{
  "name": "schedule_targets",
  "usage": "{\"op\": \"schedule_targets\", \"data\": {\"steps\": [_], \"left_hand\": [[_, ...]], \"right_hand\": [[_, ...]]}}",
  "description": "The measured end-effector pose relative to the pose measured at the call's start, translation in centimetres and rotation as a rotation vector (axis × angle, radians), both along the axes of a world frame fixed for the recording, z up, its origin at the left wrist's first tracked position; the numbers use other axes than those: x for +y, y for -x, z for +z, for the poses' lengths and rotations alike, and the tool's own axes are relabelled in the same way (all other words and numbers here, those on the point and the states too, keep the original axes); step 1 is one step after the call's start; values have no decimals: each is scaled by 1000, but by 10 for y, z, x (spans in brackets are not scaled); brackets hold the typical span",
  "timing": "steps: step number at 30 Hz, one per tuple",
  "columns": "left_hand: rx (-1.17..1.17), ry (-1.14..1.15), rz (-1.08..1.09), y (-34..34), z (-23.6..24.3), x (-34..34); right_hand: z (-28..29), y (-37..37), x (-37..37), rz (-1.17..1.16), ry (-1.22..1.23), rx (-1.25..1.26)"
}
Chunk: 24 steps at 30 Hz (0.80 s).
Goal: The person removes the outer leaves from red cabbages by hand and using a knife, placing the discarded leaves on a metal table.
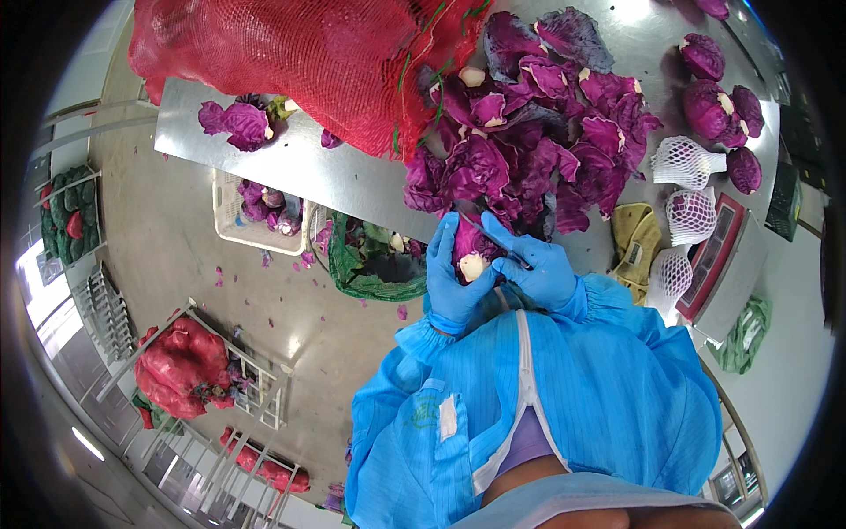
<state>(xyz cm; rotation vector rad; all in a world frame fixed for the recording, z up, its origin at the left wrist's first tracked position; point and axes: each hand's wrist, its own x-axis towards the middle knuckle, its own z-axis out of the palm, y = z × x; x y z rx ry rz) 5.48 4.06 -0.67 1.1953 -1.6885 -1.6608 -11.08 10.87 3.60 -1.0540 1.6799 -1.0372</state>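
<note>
Both hands wear blue gloves. My left hand (448, 278) grips a purple cabbage (469, 247) with a pale cut stem end, just below the steel table's edge. My right hand (538, 269) is closed on a knife (521, 261), held against the cabbage's right side. Above them a large heap of loose purple leaves (546, 132) covers the steel table (194, 141). Foam-netted cabbages (692, 214) sit at the right, near a folded yellow cloth (633, 247) and a red-topped flat device (709, 256).
A red mesh sack (300, 53) lies on the table; whole cabbages (701, 57) sit top right. Below the table's left part are a white crate (233, 238) of cabbages and a green-lined bin (370, 282). Carts with red sacks (176, 366) stand on the floor at left.
</note>
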Motion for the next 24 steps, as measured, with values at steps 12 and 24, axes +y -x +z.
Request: {"op": "schedule_targets", "data": {"steps": [12,24], "left_hand": [[-94,237,-40,10,9,7],[-44,-7,38,14,11,-1]], "right_hand": [[-11,-20,17,-224,-76,69],[-3,-10,8,-395,-33,-398]]}}
